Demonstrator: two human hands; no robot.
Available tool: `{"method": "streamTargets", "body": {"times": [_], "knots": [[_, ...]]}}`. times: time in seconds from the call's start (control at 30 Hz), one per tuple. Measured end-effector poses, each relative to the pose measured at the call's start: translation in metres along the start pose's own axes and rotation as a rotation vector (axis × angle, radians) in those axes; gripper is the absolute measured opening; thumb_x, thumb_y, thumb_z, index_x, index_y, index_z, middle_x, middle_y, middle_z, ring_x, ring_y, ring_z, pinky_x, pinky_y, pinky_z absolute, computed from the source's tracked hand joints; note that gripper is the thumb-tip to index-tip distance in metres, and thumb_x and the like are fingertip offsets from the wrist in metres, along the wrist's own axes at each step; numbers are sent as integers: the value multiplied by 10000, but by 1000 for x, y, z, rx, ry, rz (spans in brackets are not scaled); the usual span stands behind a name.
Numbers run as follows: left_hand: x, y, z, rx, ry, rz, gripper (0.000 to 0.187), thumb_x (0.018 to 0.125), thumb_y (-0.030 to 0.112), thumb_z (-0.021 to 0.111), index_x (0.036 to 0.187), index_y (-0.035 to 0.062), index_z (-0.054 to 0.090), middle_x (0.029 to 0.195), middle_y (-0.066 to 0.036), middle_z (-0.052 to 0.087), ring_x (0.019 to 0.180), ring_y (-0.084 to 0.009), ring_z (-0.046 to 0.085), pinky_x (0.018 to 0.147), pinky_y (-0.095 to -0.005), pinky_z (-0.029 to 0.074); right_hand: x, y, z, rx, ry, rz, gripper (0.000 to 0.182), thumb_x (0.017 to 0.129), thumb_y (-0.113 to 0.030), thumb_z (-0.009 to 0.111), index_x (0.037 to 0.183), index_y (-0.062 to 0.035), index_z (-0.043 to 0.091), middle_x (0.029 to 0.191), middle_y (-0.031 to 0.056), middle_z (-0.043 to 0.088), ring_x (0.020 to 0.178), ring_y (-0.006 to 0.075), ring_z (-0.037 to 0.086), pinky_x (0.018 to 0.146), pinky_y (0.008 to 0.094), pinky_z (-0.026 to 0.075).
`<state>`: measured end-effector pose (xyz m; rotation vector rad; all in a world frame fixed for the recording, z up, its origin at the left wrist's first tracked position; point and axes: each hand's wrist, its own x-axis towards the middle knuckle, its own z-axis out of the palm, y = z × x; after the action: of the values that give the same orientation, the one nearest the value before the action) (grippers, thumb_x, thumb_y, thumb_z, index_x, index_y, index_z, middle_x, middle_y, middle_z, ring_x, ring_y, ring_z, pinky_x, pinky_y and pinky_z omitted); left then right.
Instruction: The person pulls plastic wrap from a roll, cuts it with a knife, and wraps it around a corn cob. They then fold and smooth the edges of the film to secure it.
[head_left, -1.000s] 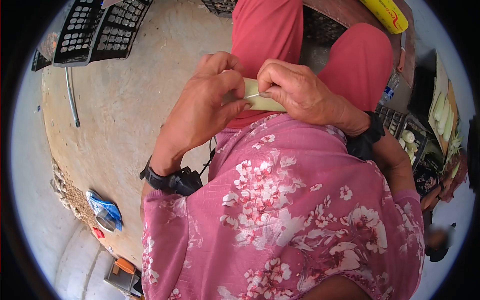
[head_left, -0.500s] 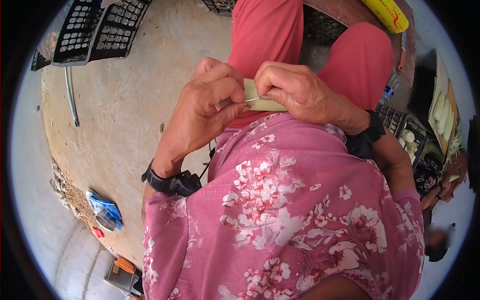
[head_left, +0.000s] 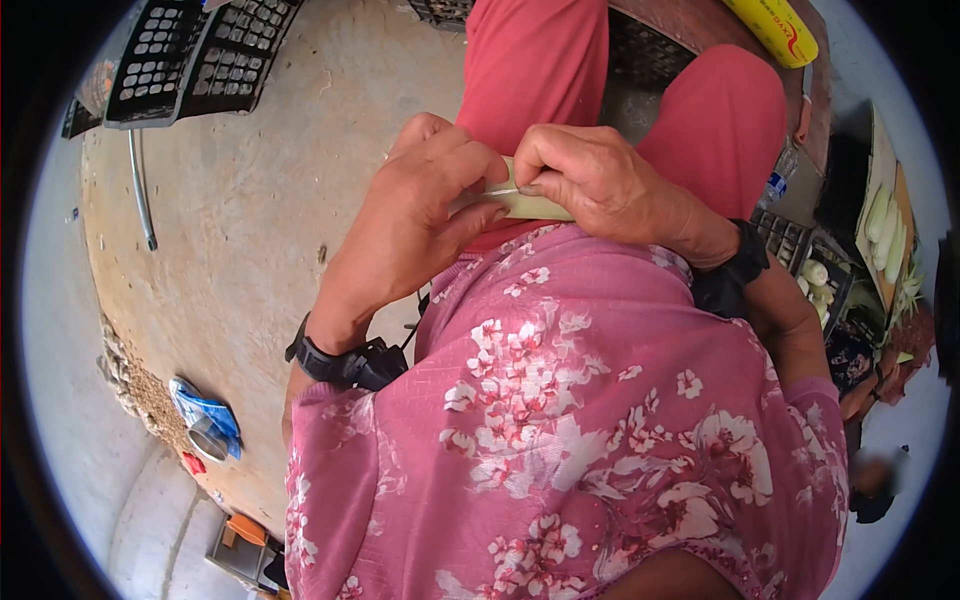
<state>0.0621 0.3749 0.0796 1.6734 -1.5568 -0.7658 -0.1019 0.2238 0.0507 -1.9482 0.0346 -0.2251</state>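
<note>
Over the lap, the left hand [head_left: 425, 205] and right hand [head_left: 590, 180] meet, both pinched on a pale strip [head_left: 525, 203] held between them, above the red trousers [head_left: 540, 70]. Black crates [head_left: 190, 60] lie on the floor [head_left: 260, 210].

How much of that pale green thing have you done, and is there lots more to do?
Done: several pale, stripped pieces lie on a board at the right, and a few more sit in a black crate. In hand: the left hand and right hand pinch one pale green piece over the lap, with a thin strip between the fingers. Left: this piece isn't finished; how many remain can't be seen.
</note>
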Motion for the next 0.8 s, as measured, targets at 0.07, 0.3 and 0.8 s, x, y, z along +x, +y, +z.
{"method": "streamTargets", "body": {"times": [0.07, 0.3, 0.8], "knots": [[2, 0, 1, 49, -20, 21, 228, 705, 15, 774, 879, 76, 641, 822, -50, 572, 868, -278, 511, 770, -380, 454, 0, 1, 0, 3, 2, -9, 120, 871, 30, 635, 879, -6, 522, 809, 99, 575, 725, 232, 603, 656, 338, 485], [8, 6, -4, 100, -93, 0, 185, 710, 39, 777, 847, 76, 658, 821, -55, 565, 871, -279, 506, 766, -378, 461, 0, 2, 0, -8, 6, -8, 113, 898, -58, 640, 917, -18, 536, 814, 127, 604, 745, 322, 639, 646, 401, 487], [7, -1, -18, 49, -204, -55, 215, 681, 8, 795, 802, -7, 618, 995, -96, 530, 980, -276, 526, 796, -368, 472, 1, 2, 0, -8, 8, 29, 89, 900, -37, 629, 911, -14, 544, 804, 123, 614, 739, 295, 644, 652, 379, 496]]}}
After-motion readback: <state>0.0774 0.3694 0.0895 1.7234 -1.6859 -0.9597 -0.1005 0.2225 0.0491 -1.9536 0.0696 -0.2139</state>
